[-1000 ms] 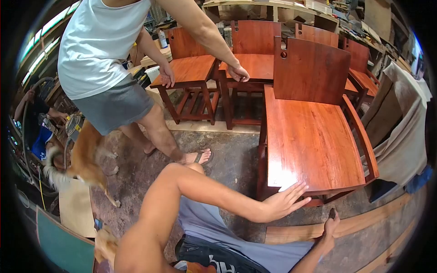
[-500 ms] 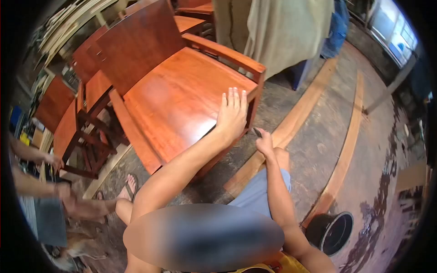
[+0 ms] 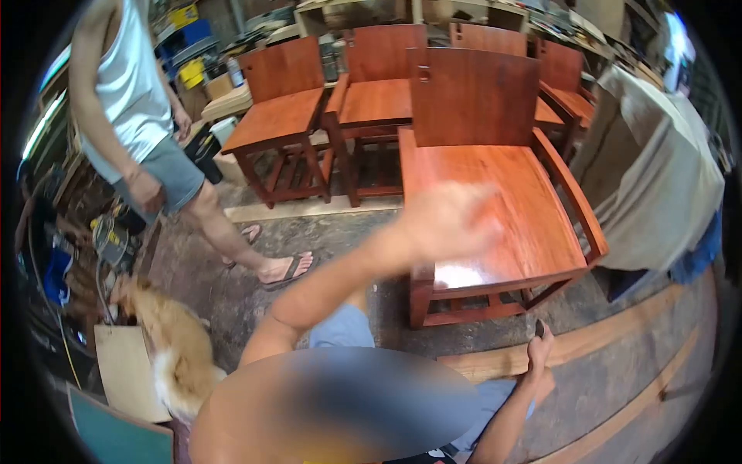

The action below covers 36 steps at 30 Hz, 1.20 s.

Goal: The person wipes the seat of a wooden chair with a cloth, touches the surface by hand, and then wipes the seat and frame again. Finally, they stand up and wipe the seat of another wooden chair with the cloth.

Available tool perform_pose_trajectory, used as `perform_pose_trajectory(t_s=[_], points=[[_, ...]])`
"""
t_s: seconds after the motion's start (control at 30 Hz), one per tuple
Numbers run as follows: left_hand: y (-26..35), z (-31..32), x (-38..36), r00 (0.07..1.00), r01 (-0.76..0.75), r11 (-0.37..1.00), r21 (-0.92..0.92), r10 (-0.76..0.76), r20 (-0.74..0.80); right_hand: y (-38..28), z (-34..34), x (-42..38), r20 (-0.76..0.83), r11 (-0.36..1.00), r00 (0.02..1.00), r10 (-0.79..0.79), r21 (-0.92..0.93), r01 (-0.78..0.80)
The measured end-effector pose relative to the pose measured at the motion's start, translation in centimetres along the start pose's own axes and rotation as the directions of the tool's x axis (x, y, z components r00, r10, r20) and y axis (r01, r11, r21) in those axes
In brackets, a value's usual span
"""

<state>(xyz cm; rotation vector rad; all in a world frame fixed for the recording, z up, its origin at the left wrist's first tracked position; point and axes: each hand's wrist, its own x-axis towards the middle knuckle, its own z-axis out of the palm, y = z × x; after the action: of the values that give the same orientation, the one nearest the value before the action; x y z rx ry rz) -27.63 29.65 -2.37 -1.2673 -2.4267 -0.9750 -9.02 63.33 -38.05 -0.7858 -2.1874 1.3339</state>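
We see our left hand raised over the near chair, motion-blurred, so we cannot tell whether the fingers are spread or curled, nor whether it touches the wood. The chair's glossy seat runs lengthwise away from us, backrest upright at the far end, front edge toward us. The hand sits over the seat's near left part.

Our right hand is low by our knee, closed around a small dark object that points upward; it lies below the seat's front rail, apart from it.

More red chairs stand behind. A person in grey shorts stands at left; a tan dog is on the floor near them.
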Motion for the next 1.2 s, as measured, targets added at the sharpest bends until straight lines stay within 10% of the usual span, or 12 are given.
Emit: perform_pose_trajectory(t_s=[0.07,0.17,0.3,0.63,0.83,1.03,1.1,1.2], points=[[-6.3,-4.5,0.8,0.963,0.257,0.946,-0.196,-0.268,-0.032,-1.4,-0.2,-0.1,-0.025,0.999,0.999,-0.032,-0.006,0.032],[-20.8,-2.3,4.0,0.924,0.290,0.956,0.038,-0.269,-0.271,-0.5,0.4,-1.0,-0.087,0.994,0.991,-0.098,0.039,0.102],[-31.5,2.1,6.9,0.837,0.265,0.946,-0.185,-0.322,-0.443,0.8,-1.2,-2.4,-0.076,0.977,0.989,-0.126,-0.182,0.110],[-45.7,7.8,11.5,0.941,0.333,0.696,0.636,-0.290,-0.174,1.4,-4.4,-5.4,-0.196,0.976,0.980,0.018,-0.209,-0.060],[-48.3,8.9,12.3,0.938,0.331,0.664,0.671,-0.157,-0.308,3.9,-3.1,-4.6,-0.209,0.976,0.974,0.090,-0.177,-0.128],[-48.2,8.2,12.6,0.897,0.437,0.647,0.624,-0.359,-0.256,5.5,-0.6,-2.3,-0.151,0.992,0.989,-0.010,-0.124,-0.009],[-44.0,7.6,15.2,0.855,0.494,0.698,0.518,-0.283,-0.434,-4.1,-0.1,-2.0,-0.163,0.928,0.983,0.090,-0.345,-0.142],[-30.4,1.7,17.8,0.736,-0.061,0.990,0.129,0.132,-0.664,-3.6,-1.5,-1.6,-0.264,0.933,0.964,0.021,-0.342,-0.114]])
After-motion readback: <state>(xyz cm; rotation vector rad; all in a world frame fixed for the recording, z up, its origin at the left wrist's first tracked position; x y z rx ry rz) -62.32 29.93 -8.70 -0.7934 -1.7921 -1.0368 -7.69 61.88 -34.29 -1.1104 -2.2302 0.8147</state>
